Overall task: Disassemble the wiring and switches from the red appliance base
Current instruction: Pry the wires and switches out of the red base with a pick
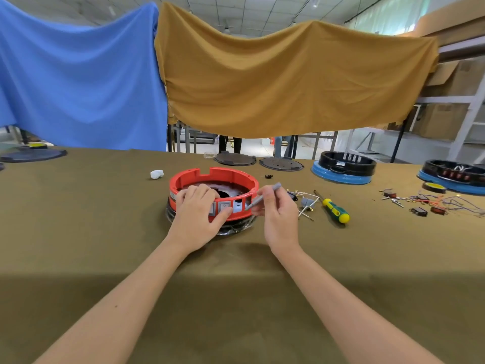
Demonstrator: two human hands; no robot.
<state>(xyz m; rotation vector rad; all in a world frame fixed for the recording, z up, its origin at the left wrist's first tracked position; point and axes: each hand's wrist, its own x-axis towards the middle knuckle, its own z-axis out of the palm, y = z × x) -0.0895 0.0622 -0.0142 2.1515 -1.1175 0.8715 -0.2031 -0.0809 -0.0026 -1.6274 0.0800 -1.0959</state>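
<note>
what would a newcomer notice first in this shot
The red appliance base sits mid-table, the left hand gripping its near wall while the right hand holds a grey tool against a switch opening. Behind hang a blue cloth and an ochre cloth.

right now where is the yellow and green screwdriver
On the table, right of the red base, beside loose white wires near the right hand.

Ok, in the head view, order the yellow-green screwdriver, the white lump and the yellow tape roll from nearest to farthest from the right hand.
1. Screwdriver, just right of the right hand.
2. White lump, far-left of the red base.
3. Tape roll, far right.
</note>
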